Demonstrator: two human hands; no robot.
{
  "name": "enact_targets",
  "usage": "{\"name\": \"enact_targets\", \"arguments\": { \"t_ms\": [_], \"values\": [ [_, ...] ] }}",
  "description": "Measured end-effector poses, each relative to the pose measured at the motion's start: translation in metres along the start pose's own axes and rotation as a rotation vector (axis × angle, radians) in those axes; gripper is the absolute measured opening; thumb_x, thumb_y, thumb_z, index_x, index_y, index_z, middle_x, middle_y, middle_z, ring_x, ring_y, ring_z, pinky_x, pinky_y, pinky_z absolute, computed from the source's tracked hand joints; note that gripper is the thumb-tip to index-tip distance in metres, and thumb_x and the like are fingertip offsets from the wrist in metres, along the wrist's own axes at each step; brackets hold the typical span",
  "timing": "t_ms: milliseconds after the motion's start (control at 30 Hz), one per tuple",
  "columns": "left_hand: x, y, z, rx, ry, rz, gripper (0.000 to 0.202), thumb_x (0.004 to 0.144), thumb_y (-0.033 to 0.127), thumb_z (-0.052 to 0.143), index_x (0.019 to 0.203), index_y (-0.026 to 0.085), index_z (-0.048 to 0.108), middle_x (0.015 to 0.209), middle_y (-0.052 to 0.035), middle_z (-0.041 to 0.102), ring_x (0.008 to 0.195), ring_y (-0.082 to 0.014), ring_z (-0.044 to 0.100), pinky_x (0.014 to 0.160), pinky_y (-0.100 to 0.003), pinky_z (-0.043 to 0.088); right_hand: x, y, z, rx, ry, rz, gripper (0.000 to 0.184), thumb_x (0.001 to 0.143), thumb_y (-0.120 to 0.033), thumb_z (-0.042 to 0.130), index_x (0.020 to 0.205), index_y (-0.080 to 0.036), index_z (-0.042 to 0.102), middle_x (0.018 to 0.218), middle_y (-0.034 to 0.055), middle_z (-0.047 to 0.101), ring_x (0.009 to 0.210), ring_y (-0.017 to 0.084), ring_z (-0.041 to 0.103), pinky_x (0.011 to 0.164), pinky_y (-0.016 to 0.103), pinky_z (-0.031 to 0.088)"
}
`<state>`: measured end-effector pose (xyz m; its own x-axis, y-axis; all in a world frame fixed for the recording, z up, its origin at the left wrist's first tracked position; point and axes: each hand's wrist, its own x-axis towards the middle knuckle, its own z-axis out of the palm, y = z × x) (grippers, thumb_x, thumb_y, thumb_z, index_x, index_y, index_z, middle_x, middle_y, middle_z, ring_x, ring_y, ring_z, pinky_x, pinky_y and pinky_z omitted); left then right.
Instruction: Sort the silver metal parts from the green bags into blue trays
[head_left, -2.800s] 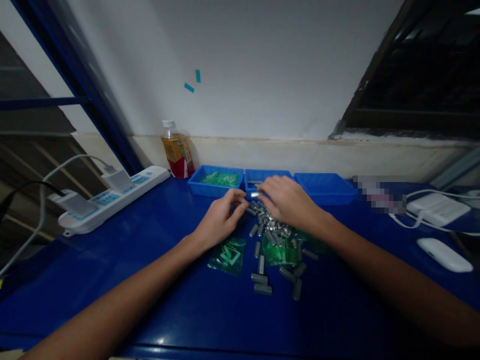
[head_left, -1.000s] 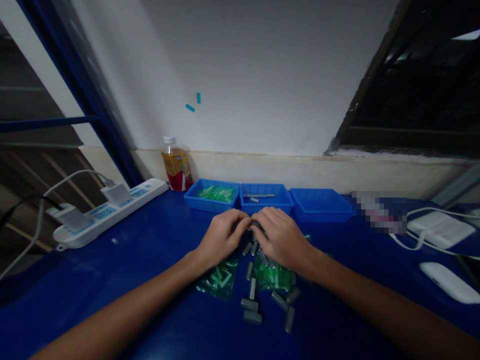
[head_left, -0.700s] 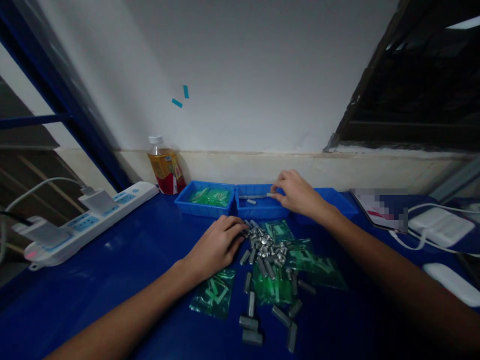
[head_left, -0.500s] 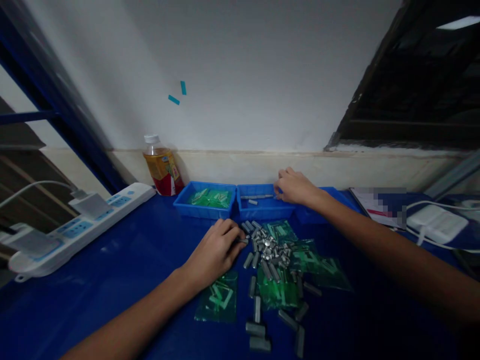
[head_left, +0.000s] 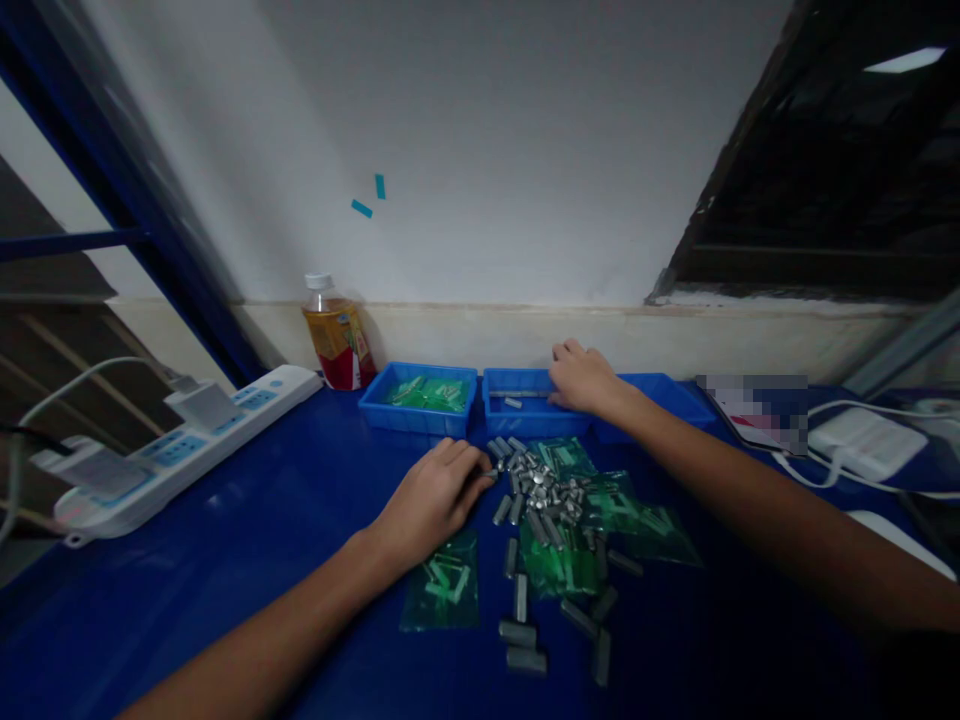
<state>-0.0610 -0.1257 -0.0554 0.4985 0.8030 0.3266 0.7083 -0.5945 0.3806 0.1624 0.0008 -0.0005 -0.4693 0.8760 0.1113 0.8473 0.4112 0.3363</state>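
Observation:
At the left edge of a pile of small metal pieces point(head_left: 544, 488), my left hand point(head_left: 439, 492) is closed in a pinch, with the end of a small metal piece point(head_left: 492, 473) showing at its fingertips. Below its wrist lies a green plastic bag point(head_left: 442, 590) with small pale parts in it. My right hand point(head_left: 583, 378) reaches into the middle blue tray point(head_left: 536, 425), fingers curled; whatever they hold is hidden. A few metal pieces, one a short cylinder point(head_left: 513, 403), lie in that tray.
Another blue tray point(head_left: 416, 420) holds green bags; a third point(head_left: 679, 398) stands behind my right forearm. More green bags point(head_left: 611, 500) and grey metal bars point(head_left: 520, 597) are spread nearby. A bottle point(head_left: 337, 345), a power strip point(head_left: 161, 465) and a white charger point(head_left: 866, 445) flank the area.
The view has shifted slightly, moving the left-side things rightward. My right hand has come slightly lower and further over the middle tray. My left hand stays pinched beside the pile.

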Motion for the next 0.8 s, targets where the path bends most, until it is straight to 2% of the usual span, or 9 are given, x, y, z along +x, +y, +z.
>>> {"name": "enact_targets", "arguments": {
  "t_ms": [100,200,267,367,467,600,700,800],
  "values": [
    [0.0,0.0,-0.001,-0.07,0.041,-0.006,0.014,0.093,0.026,0.044,0.093,0.018,0.055,0.089,-0.0038,0.061,0.084,-0.0184,0.052,0.075,-0.032,0.043,-0.007,0.003,-0.003,0.122,0.049,0.014,0.023,0.079,-0.038,0.064,0.083,-0.016,0.071,0.103,0.0136,0.058,0.104,0.029,0.046,0.078,0.037,0.044],
    [-0.001,0.001,-0.004,-0.15,0.103,-0.034,0.012,0.093,0.026,0.045,0.093,0.018,0.054,0.085,-0.0029,0.06,0.079,-0.0162,0.055,0.071,-0.029,0.044,-0.032,-0.009,-0.012,0.324,0.287,-0.022,0.02,0.087,-0.029,0.053,0.086,-0.017,0.068,0.098,0.0114,0.06,0.103,0.027,0.047,0.083,0.038,0.041],
    [-0.002,0.004,-0.005,-0.199,0.136,-0.048,0.012,0.093,0.025,0.044,0.09,0.017,0.052,0.081,-0.0017,0.059,0.074,-0.0144,0.055,0.068,-0.027,0.043,-0.055,-0.028,-0.019,0.47,0.409,-0.131,0.018,0.089,-0.027,0.05,0.092,-0.017,0.065,0.096,0.0083,0.061,0.097,0.023,0.05,0.084,0.036,0.039],
    [-0.002,0.008,-0.004,-0.264,0.17,-0.065,0.013,0.093,0.025,0.043,0.086,0.017,0.051,0.076,0.0002,0.057,0.067,-0.012,0.054,0.063,-0.023,0.042,-0.083,-0.063,-0.022,0.535,0.404,-0.319,0.019,0.085,-0.031,0.057,0.098,-0.018,0.06,0.092,0.0057,0.061,0.091,0.022,0.051,0.077,0.035,0.037],
    [-0.002,0.011,-0.004,-0.306,0.182,-0.07,0.013,0.092,0.025,0.044,0.085,0.018,0.051,0.073,0.0013,0.057,0.065,-0.011,0.053,0.061,-0.022,0.041,-0.091,-0.084,-0.017,0.484,0.421,-0.385,0.015,0.087,-0.03,0.053,0.089,-0.016,0.059,0.082,0.0059,0.059,0.08,0.02,0.05,0.07,0.033,0.033],
    [-0.002,0.015,-0.004,-0.37,0.207,-0.112,0.012,0.092,0.025,0.045,0.086,0.017,0.051,0.074,0.0015,0.058,0.066,-0.0105,0.054,0.062,-0.021,0.042,-0.088,-0.085,-0.013,0.506,0.444,-0.376,0.014,0.089,-0.021,0.047,0.08,-0.016,0.057,0.076,0.0049,0.056,0.075,0.018,0.048,0.069,0.032,0.033],
    [-0.002,0.018,-0.003,-0.414,0.232,-0.139,0.013,0.092,0.026,0.045,0.085,0.017,0.051,0.075,0.0014,0.058,0.066,-0.0104,0.055,0.062,-0.021,0.043,-0.089,-0.081,-0.017,0.649,0.394,-0.423,0.008,0.087,-0.021,0.05,0.085,-0.015,0.055,0.081,0.0049,0.057,0.079,0.017,0.049,0.071,0.03,0.037],
    [0.0,0.019,-0.002,-0.432,0.279,-0.167,0.013,0.092,0.027,0.045,0.086,0.018,0.049,0.077,0.0005,0.059,0.07,-0.0112,0.058,0.064,-0.022,0.045,-0.093,-0.082,-0.02,0.758,0.371,-0.427,0.011,0.086,-0.023,0.054,0.093,-0.015,0.054,0.084,0.0051,0.058,0.082,0.017,0.05,0.072,0.029,0.04]
  ]
}}
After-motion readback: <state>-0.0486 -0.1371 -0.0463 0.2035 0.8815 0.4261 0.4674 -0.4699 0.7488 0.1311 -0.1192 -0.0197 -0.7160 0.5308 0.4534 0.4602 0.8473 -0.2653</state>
